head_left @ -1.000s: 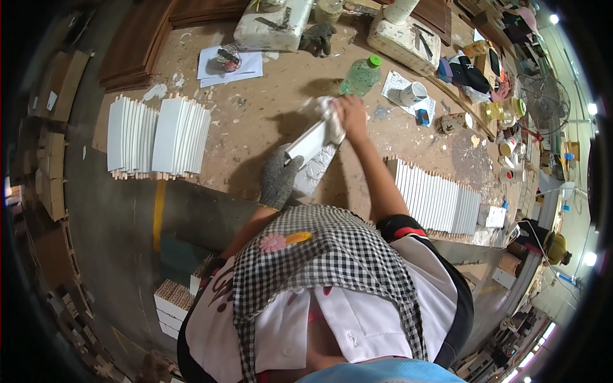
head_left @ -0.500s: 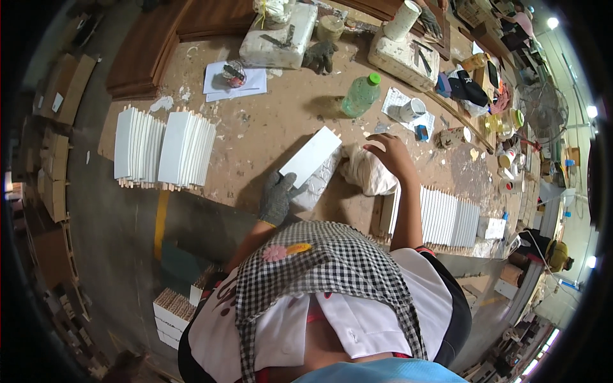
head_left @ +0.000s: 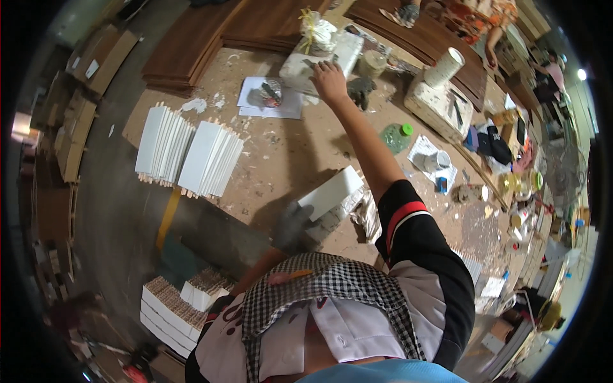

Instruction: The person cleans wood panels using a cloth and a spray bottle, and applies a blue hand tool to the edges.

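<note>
My left hand [head_left: 292,225], in a dark grey glove and blurred, holds the near-left end of a white board [head_left: 332,193]. The board rests on a plastic-wrapped block [head_left: 333,219]. Stretched far across the table, my bare right hand [head_left: 330,82] is over a white-stained block [head_left: 297,78]. Its fingers are apart and bent down, at a dark flat-bladed tool [head_left: 308,63] that they partly cover. A tied white bag [head_left: 319,35] sits on the same block, just beyond the fingers. A crumpled white cloth [head_left: 367,218] lies right of the wrapped block.
Two rows of white boards [head_left: 207,156] stand at left. A green-capped bottle [head_left: 396,138], white cup [head_left: 437,161] and second stained block [head_left: 431,105] are at right. Brown panels [head_left: 191,48] lie at the far edge. Another person's arm [head_left: 493,48] is at far right.
My right hand has moved from above the cloth to the far stained block. My left hand stays at the white board. The view has shifted, so the table appears lower and further right.
</note>
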Tool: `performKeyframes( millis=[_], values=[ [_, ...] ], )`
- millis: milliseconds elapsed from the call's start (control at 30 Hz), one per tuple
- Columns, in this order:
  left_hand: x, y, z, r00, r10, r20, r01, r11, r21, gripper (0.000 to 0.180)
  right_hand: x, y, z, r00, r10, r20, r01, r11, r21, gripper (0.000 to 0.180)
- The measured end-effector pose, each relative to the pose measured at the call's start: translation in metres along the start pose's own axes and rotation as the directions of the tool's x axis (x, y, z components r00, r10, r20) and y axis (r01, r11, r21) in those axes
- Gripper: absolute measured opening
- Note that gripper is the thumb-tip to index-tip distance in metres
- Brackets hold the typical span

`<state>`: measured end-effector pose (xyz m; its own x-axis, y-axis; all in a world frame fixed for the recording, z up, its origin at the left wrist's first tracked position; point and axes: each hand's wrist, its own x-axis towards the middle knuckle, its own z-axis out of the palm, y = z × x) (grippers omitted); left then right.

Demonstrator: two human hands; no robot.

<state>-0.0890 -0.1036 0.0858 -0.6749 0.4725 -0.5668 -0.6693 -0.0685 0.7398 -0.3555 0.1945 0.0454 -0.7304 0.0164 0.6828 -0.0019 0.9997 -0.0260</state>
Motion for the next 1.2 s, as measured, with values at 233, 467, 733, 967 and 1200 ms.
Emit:
performKeyframes(
  millis=[233,467,733,967,1200],
  values=[
    [-0.009,0.017,0.003,0.996,-0.022,0.089,0.023,1.000,-0.016,0.046,-0.003,0.003,0.008,0.966,-0.073,0.248,0.064,0.997,0.044,0.025],
    [0.006,-0.002,-0.006,1.000,0.010,0.008,-0.009,0.987,-0.158,0.055,-0.092,-0.057,-0.136,0.615,0.310,0.725,-0.781,0.366,0.507,0.019],
    [0.017,-0.015,-0.012,0.999,-0.007,0.048,0.013,0.992,-0.123,0.050,-0.228,-0.116,-0.256,0.618,0.476,0.625,-0.768,0.536,0.351,0.037],
    [0.013,-0.022,-0.017,0.997,0.023,0.075,-0.017,0.996,-0.084,0.048,-0.242,-0.125,-0.246,0.639,0.491,0.592,-0.755,0.550,0.358,0.040],
    [0.017,-0.024,-0.015,0.997,0.052,0.055,-0.047,0.994,-0.100,0.054,-0.237,-0.130,-0.243,0.692,0.425,0.584,-0.703,0.579,0.413,0.041]
  ],
)
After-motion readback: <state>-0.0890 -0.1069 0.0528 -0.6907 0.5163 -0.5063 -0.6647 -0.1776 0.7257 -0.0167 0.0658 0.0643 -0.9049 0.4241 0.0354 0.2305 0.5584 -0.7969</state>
